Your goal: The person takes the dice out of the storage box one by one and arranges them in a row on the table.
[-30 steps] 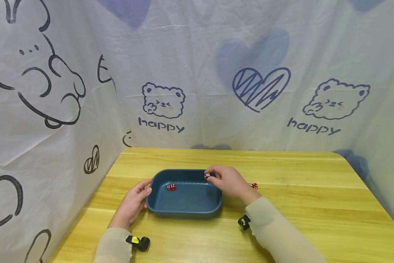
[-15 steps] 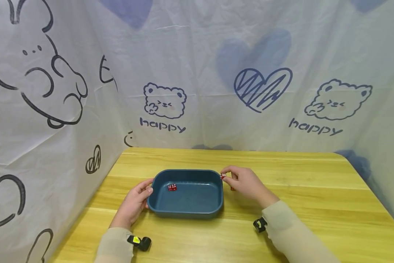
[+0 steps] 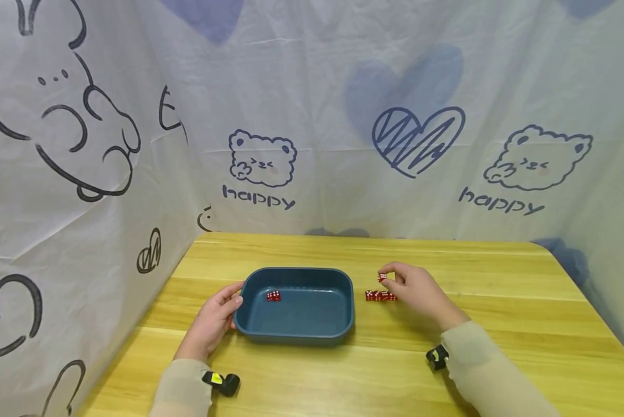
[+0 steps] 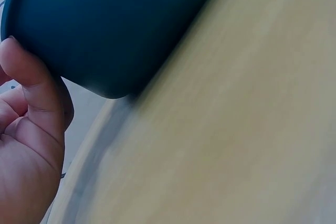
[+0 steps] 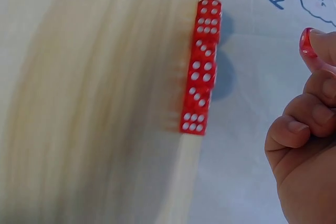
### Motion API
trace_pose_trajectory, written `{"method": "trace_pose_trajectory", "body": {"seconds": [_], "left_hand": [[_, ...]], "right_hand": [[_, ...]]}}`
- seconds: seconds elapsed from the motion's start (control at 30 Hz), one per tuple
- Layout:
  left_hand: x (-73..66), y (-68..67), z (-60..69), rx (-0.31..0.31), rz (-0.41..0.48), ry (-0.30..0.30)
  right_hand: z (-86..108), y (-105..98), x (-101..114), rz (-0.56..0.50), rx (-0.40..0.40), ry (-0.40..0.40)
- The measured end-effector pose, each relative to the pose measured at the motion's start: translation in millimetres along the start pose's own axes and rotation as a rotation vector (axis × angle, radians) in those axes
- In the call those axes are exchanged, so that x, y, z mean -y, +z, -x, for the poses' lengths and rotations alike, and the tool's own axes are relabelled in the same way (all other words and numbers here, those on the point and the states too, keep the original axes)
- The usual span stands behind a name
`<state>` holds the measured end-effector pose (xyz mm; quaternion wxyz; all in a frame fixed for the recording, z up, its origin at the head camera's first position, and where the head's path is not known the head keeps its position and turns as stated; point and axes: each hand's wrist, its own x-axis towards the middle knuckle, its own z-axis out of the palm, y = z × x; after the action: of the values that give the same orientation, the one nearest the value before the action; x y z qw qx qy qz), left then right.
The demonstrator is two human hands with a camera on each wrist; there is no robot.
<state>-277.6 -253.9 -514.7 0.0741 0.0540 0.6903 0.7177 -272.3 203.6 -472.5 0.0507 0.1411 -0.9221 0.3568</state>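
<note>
A dark blue plastic box [image 3: 294, 337] stands on the table; my left hand [image 3: 214, 322] grips its left end, with the thumb at the rim. In the left wrist view, that hand [image 4: 31, 124] is beside the box's outer wall [image 4: 105, 40]. Inside the box, toward its left side, red dice [image 3: 274, 296] with white dots lie together. My right hand [image 3: 421, 296] pinches a red die [image 3: 382, 278] between thumb and fingertips, above a row of red dice [image 3: 377, 296] on the table. The right wrist view shows this row [image 5: 202, 69] lined up touching, and the held die [image 5: 307, 44] partly hidden.
The wooden table [image 3: 301, 382] runs back to a white cloth [image 3: 322, 116] with printed drawings. Cloth also hangs along the left and right sides. The dice row lies just right of the box.
My right hand has moved right with the die, from over the box's right end to above the row of dice, which now shows more. The left hand stays on the box.
</note>
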Motion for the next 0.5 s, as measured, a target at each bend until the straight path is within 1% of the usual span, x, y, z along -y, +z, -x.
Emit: {"method": "trace_pose_trajectory", "body": {"seconds": [0.23,0.5], "left_hand": [[0.5,-0.1,-0.5,-0.002,0.004,-0.011],[0.5,-0.2,-0.9,0.004,-0.007,-0.005]], "right_hand": [[4.2,-4,-14,-0.004,0.004,0.046],[11.1,-15,-35,-0.004,-0.008,0.088]]}}
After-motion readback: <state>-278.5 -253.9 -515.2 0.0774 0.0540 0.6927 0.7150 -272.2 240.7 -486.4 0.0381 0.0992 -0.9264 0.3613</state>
